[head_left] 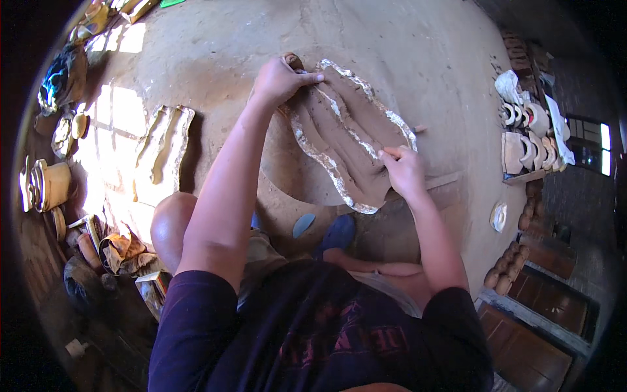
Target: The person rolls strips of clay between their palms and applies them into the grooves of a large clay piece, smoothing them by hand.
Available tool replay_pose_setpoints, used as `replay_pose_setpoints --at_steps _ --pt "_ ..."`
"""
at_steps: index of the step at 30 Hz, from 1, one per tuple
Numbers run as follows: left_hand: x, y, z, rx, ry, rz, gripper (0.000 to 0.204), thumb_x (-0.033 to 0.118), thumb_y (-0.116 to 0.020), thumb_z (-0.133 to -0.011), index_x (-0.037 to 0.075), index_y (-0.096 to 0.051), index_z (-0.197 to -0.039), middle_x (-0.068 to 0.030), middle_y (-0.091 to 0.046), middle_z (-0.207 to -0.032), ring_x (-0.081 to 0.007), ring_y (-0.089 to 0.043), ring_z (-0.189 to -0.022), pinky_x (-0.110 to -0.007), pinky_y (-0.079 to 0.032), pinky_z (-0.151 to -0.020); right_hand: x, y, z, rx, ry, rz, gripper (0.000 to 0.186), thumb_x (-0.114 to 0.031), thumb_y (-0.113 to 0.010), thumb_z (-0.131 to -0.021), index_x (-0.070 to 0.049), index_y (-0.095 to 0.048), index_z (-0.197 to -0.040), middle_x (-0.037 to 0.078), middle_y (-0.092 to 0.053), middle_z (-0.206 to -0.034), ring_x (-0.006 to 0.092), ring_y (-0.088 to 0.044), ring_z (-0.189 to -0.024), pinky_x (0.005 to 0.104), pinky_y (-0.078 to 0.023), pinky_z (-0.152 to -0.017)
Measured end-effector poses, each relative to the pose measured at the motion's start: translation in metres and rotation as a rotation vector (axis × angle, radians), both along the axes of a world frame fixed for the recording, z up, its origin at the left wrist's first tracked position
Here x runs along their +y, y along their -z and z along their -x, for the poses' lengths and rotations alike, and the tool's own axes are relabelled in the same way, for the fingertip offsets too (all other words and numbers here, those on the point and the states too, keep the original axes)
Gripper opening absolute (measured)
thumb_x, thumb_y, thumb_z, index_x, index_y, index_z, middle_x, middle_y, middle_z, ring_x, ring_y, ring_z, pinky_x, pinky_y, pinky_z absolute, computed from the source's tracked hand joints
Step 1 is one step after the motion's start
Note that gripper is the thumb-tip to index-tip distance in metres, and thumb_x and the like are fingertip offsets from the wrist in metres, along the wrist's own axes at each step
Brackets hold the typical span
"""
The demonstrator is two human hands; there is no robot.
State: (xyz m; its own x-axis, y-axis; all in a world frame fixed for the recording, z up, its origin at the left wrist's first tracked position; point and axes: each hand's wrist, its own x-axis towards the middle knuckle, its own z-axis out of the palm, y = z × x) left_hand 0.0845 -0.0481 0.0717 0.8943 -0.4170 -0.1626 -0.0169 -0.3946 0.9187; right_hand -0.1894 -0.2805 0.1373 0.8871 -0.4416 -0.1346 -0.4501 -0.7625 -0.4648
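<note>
A long mould [397,124] with a ragged white rim lies tilted in front of me. Brown clay [326,140] lines its two troughs, and a white ridge runs between them. My left hand [277,81] is closed on the mould's far-left end, its thumb laid across the top. A small brown lump [293,61] shows beside those fingers. Over the near-right part of the clay, my right hand [405,171] is closed, fingertips curled together at the end of the ridge. Whatever may be between them is hidden.
Below the mould is a curved disc edge [287,196]; a blue oval piece [303,225] lies near my blue shoe [339,234]. Another pale mould [163,150] rests in sunlight at left. Pale curved pieces [532,150] are stacked at right, and rounded brown pieces [506,269] line a ledge.
</note>
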Motion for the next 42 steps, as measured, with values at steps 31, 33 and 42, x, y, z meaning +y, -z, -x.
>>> replay_pose_setpoints --at_steps 31,33,42 --pt "0.002 0.001 0.001 -0.043 -0.015 -0.075 0.065 0.059 -0.095 -0.065 0.004 -0.073 -0.092 -0.0140 -0.077 -0.089 -0.0293 -0.074 -0.084 -0.040 -0.056 -0.078 0.033 -0.013 -0.098 0.105 -0.353 0.234 0.028 -0.030 -0.079 -0.088 -0.003 -0.082 -0.096 0.018 -0.075 -0.097 0.0371 -0.072 -0.092 0.0475 -0.055 -0.085" --pt "0.002 0.002 0.000 -0.053 -0.008 -0.097 0.066 0.059 -0.094 -0.065 0.004 -0.075 -0.096 -0.0144 -0.078 -0.090 -0.0302 -0.075 -0.085 -0.041 -0.057 -0.079 0.033 -0.016 -0.105 0.107 -0.348 0.211 0.029 -0.032 -0.078 -0.089 -0.004 -0.082 -0.095 0.019 -0.076 -0.100 0.0387 -0.072 -0.094 0.0494 -0.056 -0.086" --pt "0.000 -0.006 0.001 -0.001 0.017 -0.026 0.066 0.056 -0.095 -0.066 0.004 -0.077 -0.102 -0.0134 -0.079 -0.094 -0.0275 -0.075 -0.087 -0.040 -0.057 -0.082 0.033 -0.023 -0.126 0.223 -0.349 0.125 0.030 -0.033 -0.076 -0.090 -0.007 -0.082 -0.102 0.018 -0.076 -0.108 0.0369 -0.073 -0.101 0.0471 -0.057 -0.090"
